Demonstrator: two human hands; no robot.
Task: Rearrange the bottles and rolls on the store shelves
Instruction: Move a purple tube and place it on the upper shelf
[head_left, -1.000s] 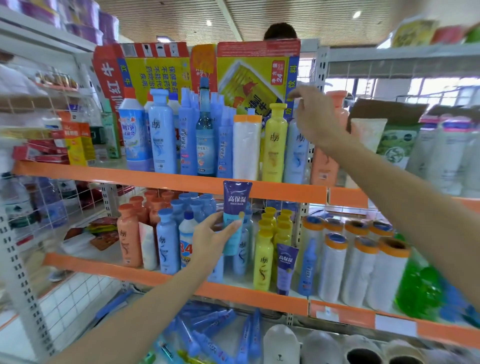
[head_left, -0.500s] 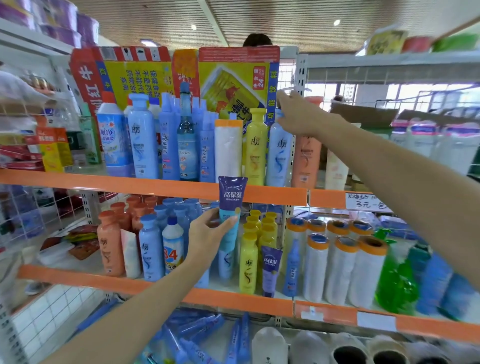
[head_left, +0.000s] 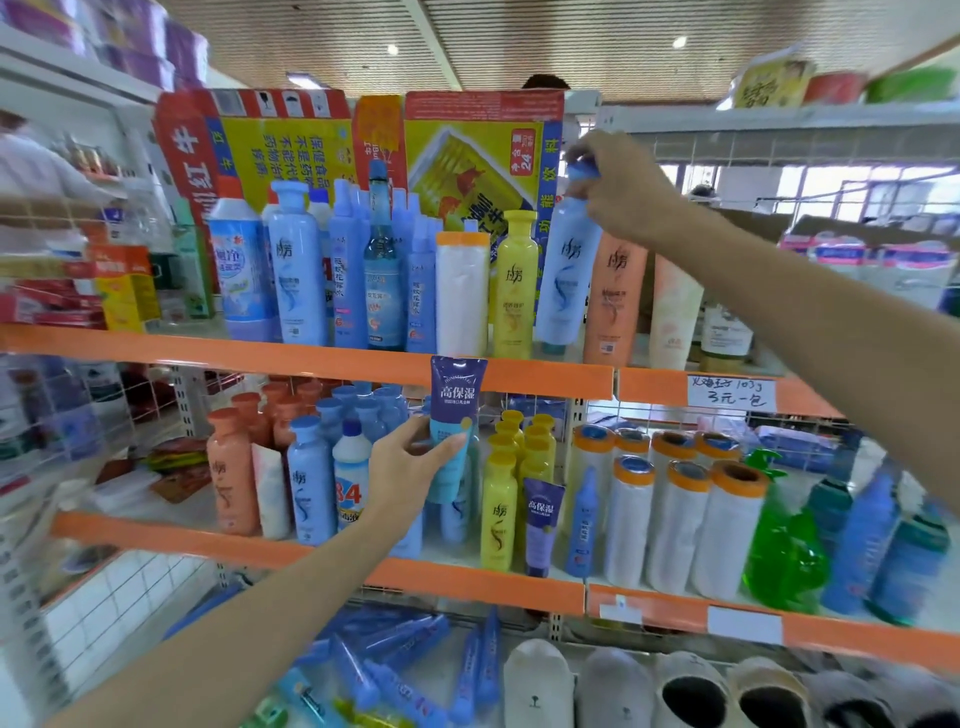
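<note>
My right hand (head_left: 623, 189) grips the cap of a tall light-blue bottle (head_left: 566, 280) on the upper shelf (head_left: 311, 356); the bottle is tilted, its foot just above the shelf between a yellow bottle (head_left: 514, 291) and an orange bottle (head_left: 613, 306). My left hand (head_left: 410, 467) holds a purple and teal tube (head_left: 454, 415) upright in front of the middle shelf (head_left: 322, 556), above rows of blue and yellow bottles. A white roll with an orange end (head_left: 461, 296) stands on the upper shelf. Several more such rolls (head_left: 680, 519) stand on the middle shelf at right.
Red and yellow cartons (head_left: 467, 156) stand behind the upper bottles. A green pump bottle (head_left: 779, 551) stands right of the rolls. Blue tubes (head_left: 384, 660) and slippers (head_left: 691, 691) lie on the bottom shelf. A wire rack (head_left: 67, 415) with goods is at left. A person's head shows behind the cartons.
My right hand has closed on the light-blue bottle's cap and lifted and tilted the bottle. My left hand still holds the tube in about the same place.
</note>
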